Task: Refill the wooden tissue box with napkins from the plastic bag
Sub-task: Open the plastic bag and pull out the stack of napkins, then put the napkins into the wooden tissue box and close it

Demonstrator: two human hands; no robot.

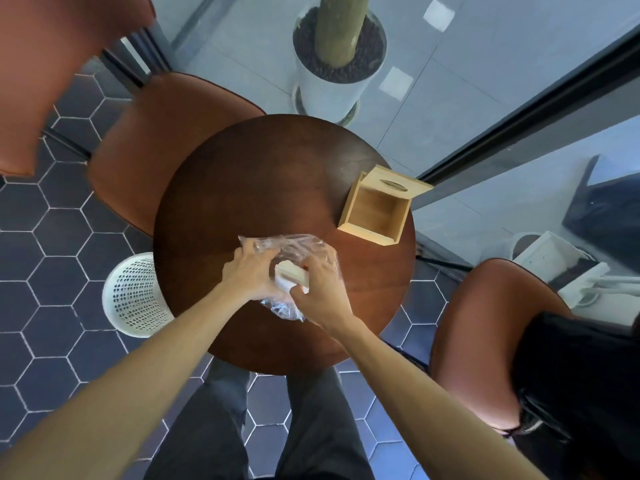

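Observation:
A clear plastic bag (291,245) lies crumpled on the round dark wooden table (242,188), near its front. My left hand (247,273) grips the bag's left side. My right hand (323,289) is closed on a white stack of napkins (289,275) that shows between both hands, partly wrapped by the bag. The light wooden tissue box (375,211) stands at the table's right edge, empty inside, with its slotted lid (398,183) slid back and sticking out past the far side.
A white perforated waste basket (133,294) stands on the floor left of the table. Brown chairs sit at the far left (156,143) and right (485,327), the right one with a black bag (581,393) on it. A white planter (337,67) stands beyond the table.

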